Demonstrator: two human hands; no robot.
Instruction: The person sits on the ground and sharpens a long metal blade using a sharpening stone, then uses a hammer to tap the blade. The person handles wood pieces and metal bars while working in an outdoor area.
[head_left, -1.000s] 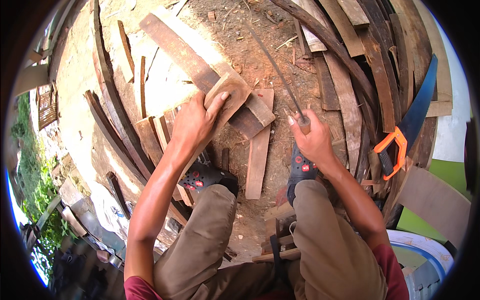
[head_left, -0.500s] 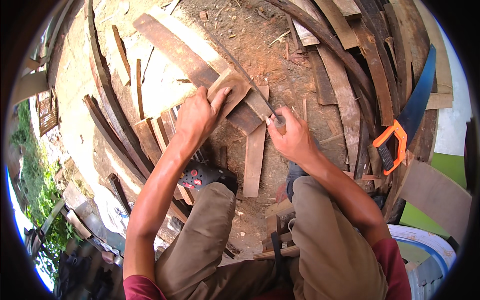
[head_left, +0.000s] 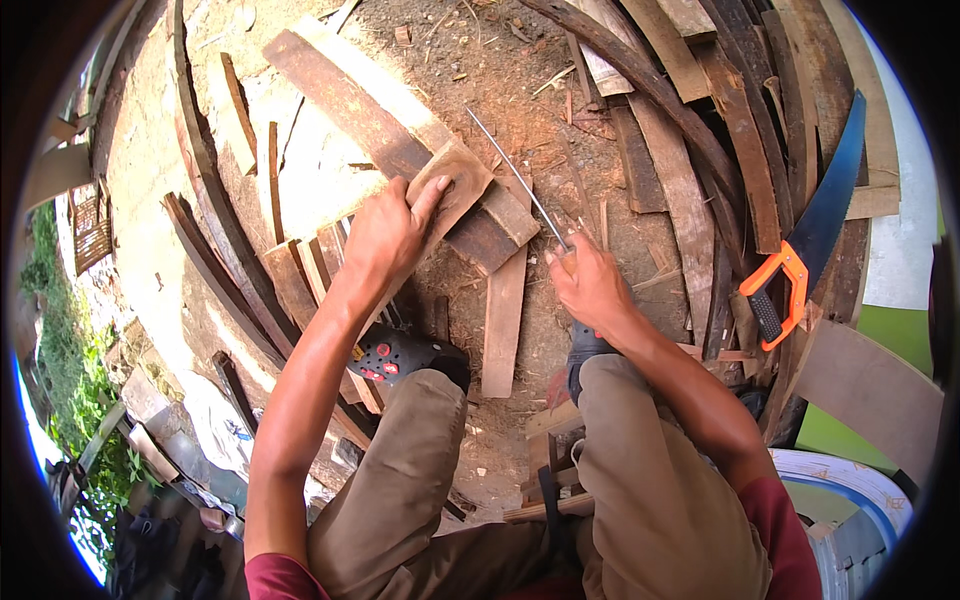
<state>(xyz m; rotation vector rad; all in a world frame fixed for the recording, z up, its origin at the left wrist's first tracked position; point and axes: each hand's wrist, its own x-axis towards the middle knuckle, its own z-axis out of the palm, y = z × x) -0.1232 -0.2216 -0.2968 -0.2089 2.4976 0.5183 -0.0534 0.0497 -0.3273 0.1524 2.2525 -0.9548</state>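
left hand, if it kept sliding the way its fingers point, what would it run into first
The left hand lies flat on a small wood block, fingers pointing up and right. Going on, it would cross the block's far edge, then likely meet the thin metal rod that the right hand holds, though the rod's height is unclear.

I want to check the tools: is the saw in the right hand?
No, the saw lies on planks apart from the right hand, which holds a thin rod.

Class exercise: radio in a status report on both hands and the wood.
Left hand flat on small board. Right hand gripping thin metal rod. Handsaw lies apart, right.
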